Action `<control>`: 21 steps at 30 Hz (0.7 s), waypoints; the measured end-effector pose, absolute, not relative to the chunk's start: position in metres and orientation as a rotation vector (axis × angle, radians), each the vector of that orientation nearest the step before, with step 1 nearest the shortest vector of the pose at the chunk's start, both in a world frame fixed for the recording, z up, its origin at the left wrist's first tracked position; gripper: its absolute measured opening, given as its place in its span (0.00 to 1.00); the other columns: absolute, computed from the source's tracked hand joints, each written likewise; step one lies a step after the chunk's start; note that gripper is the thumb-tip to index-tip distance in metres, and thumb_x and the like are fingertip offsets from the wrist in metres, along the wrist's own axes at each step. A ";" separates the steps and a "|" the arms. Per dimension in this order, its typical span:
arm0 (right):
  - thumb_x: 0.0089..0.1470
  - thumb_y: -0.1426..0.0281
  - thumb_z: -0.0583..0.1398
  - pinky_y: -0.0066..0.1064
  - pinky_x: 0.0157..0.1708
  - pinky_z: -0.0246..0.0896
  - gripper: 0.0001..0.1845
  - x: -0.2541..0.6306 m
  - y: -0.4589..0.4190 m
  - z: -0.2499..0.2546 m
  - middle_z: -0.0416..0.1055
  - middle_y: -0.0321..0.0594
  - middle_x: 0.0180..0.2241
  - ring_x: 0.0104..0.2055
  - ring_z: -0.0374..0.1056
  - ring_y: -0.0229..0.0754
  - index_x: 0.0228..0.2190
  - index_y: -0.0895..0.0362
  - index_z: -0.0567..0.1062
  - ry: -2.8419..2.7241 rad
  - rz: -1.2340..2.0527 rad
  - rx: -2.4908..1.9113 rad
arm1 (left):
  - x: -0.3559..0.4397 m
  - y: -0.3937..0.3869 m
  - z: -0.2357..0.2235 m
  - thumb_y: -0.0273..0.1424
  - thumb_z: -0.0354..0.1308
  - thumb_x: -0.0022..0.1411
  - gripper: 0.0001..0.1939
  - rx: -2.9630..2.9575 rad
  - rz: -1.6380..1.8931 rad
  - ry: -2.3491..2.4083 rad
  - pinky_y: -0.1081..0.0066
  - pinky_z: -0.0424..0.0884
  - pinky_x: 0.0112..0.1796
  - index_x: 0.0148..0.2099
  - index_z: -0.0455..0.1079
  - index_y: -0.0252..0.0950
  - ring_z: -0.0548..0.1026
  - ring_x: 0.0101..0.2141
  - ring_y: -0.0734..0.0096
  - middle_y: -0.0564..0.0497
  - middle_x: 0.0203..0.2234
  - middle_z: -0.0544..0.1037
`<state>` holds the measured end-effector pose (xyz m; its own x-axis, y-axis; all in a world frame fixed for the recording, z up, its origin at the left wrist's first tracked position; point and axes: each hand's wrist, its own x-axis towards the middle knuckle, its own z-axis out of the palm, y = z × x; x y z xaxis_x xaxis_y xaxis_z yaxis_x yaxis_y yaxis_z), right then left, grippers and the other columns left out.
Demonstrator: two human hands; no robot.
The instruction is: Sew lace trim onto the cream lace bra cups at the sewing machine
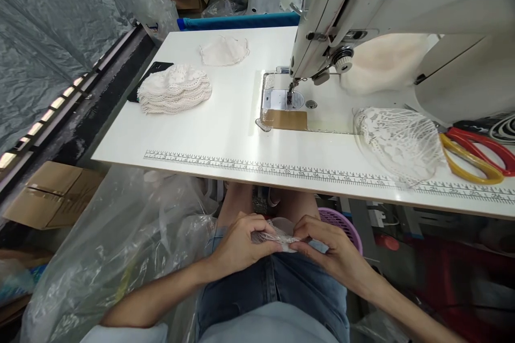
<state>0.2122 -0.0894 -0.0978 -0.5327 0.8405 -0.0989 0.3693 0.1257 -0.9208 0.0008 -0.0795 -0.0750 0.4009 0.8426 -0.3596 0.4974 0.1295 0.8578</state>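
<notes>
Over my lap, below the table's front edge, my left hand [241, 241] and my right hand [328, 249] both pinch a small white lace piece [277, 233] with a pale pad under it. Their fingers are closed on its edges, thumbs on top. My denim shorts lie beneath. The white sewing machine [362, 5] stands on the white table [225, 128], its needle [289, 94] over the metal plate, well ahead of my hands.
A stack of lace pieces [175, 88] and a single one [223, 51] lie at the table's left. A clear bag of lace [398, 142] and red and yellow scissors [478, 153] sit right. A big plastic bag [116, 246] is left of my knee, a purple basket [341, 222] under the table.
</notes>
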 end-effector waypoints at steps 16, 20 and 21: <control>0.56 0.60 0.57 0.27 0.31 0.58 0.12 0.201 -0.079 -0.091 0.71 0.36 0.29 0.32 0.66 0.39 0.30 0.55 0.73 -1.885 1.596 -1.248 | 0.000 -0.082 -0.074 0.36 0.61 0.55 0.08 1.573 0.339 1.250 0.71 0.58 0.39 0.31 0.75 0.36 0.70 0.33 0.70 0.53 0.28 0.76; 0.56 0.60 0.56 0.27 0.30 0.58 0.13 0.201 -0.080 -0.093 0.71 0.36 0.28 0.31 0.65 0.38 0.30 0.56 0.72 -1.884 1.596 -1.249 | 0.000 -0.082 -0.075 0.36 0.61 0.54 0.08 1.563 0.337 1.257 0.71 0.58 0.39 0.31 0.75 0.37 0.70 0.32 0.70 0.53 0.28 0.77; 0.56 0.60 0.56 0.26 0.30 0.58 0.12 0.201 -0.081 -0.094 0.71 0.36 0.29 0.31 0.65 0.38 0.32 0.55 0.72 -1.884 1.583 -1.253 | 0.000 -0.083 -0.075 0.36 0.61 0.54 0.08 1.557 0.341 1.256 0.71 0.58 0.39 0.31 0.75 0.37 0.70 0.32 0.70 0.53 0.28 0.77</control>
